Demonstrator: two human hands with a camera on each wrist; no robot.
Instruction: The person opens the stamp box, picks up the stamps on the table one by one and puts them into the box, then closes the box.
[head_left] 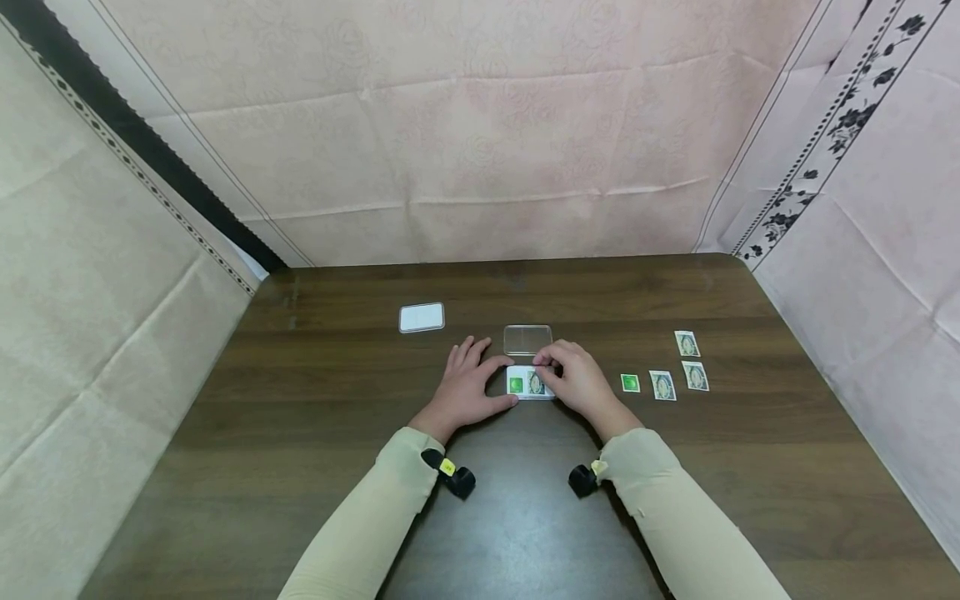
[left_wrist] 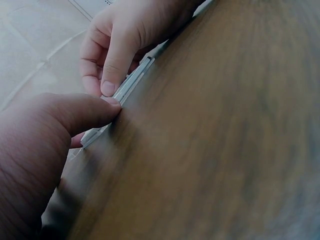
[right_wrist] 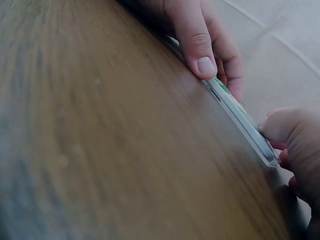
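A small flat case (head_left: 531,397) lies on the table with a white card inside it. On the card sit a green stamp (head_left: 516,385) and a grey-green stamp with an oval picture (head_left: 535,384). My left hand (head_left: 468,387) holds the case by its left end, thumb at the front edge and index finger at the back. With thumb and index finger, my right hand (head_left: 579,382) pinches the oval-picture stamp at its right edge, covering the case's right part. Seen from the left wrist, the right thumb (left_wrist: 114,75) comes down on the case's top.
A clear plastic lid (head_left: 528,340) lies just behind the case. To the right are another green stamp (head_left: 630,383) and several oval-picture stamps, one (head_left: 662,386) beside it. A white rectangular card or case (head_left: 422,317) lies back left. Pale cloth hangs behind the wooden table (head_left: 337,358).
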